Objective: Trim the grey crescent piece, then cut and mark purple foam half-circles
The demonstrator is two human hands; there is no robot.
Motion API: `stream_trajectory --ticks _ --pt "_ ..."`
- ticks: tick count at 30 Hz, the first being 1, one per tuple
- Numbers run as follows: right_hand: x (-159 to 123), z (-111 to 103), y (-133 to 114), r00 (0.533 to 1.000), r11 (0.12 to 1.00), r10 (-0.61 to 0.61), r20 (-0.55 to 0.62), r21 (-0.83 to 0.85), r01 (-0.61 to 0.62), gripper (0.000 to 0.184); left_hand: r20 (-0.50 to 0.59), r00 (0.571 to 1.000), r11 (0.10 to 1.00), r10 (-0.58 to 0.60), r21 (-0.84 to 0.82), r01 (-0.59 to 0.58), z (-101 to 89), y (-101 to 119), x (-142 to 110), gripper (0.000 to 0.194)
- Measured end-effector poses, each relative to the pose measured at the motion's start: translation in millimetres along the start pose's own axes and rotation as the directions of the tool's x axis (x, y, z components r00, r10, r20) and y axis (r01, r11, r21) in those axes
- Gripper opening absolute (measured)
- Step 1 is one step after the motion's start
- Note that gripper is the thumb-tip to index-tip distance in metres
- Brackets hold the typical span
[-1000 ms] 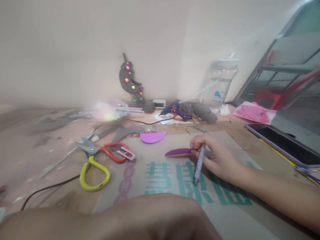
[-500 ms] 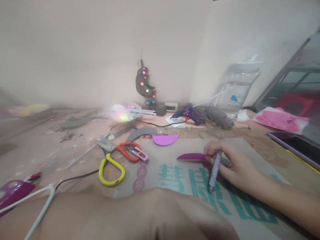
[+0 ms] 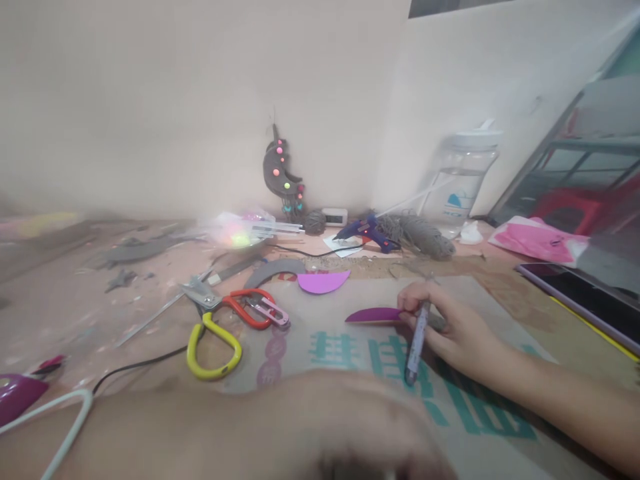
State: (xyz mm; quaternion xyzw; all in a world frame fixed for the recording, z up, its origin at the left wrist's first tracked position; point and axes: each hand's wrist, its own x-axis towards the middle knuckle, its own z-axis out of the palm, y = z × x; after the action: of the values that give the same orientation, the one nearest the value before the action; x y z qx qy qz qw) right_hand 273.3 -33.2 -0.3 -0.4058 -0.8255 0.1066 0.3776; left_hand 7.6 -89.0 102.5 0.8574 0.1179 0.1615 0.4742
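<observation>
My right hand pinches one end of a dark purple, half-round flat piece above the cardboard. A pale patterned pen is held in that same hand, slanting down. My left hand is large and blurred at the bottom of the view, its fingers turned downward and mostly hidden. A lighter purple half-circle lies flat beyond them, against a grey crescent. Left of the cardboard lie scissors with yellow and red handles, a pink hair clip resting by the red one.
The printed cardboard covers the table's middle. Behind it are a blue glue gun, grey yarn and a water bottle. A phone lies at right. A decorated crescent stands against the wall; a white wire crosses lower left.
The whole view has shifted, so the things sit slightly further left. My left hand has turned, its fingers curling down at the bottom edge. My right hand keeps its hold on the purple piece and pen.
</observation>
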Motion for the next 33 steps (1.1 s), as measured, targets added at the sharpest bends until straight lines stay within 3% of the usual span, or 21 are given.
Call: stream_trajectory --ticks 3,5,7,10,18,23,27,33 --pt "0 -1 -1 1.000 1.000 -0.005 -0.019 -0.018 0.004 0.009 -0.292 0.956 0.972 0.001 0.226 0.068 3.6 -32 4 0.037" --pt "1 -2 -3 0.999 0.999 -0.019 -0.037 -0.029 0.018 0.010 -0.401 0.915 0.858 0.050 0.486 0.167 3.6 -64 8 0.021" --pt "3 -4 -5 0.998 0.998 -0.040 -0.056 -0.040 0.038 0.010 -0.393 0.913 0.722 0.110 0.663 0.198 1.6 -93 11 0.016" --pt "4 -5 -7 0.996 0.997 -0.072 -0.055 -0.036 0.070 0.012 -0.429 0.897 0.665 0.104 0.700 0.258 -1.7 -117 13 0.033" --pt "3 -4 -6 0.994 0.994 -0.106 0.004 0.018 0.106 0.016 -0.408 0.907 0.631 0.104 0.732 0.257 -2.3 -117 13 0.009" --pt "0 -2 -3 0.995 0.995 -0.090 0.031 0.048 0.089 0.010 -0.414 0.897 0.570 0.155 0.779 0.262 -2.0 -121 11 0.009" --pt "-1 1 0 0.994 0.999 -0.019 0.108 0.031 0.016 0.004 -0.368 0.919 0.512 0.141 0.821 0.250 -1.7 -125 11 0.013" --pt "2 0 -3 0.983 0.998 0.062 0.172 0.010 -0.064 0.011 -0.348 0.931 0.509 0.113 0.825 0.247 -2.6 -125 10 0.023"
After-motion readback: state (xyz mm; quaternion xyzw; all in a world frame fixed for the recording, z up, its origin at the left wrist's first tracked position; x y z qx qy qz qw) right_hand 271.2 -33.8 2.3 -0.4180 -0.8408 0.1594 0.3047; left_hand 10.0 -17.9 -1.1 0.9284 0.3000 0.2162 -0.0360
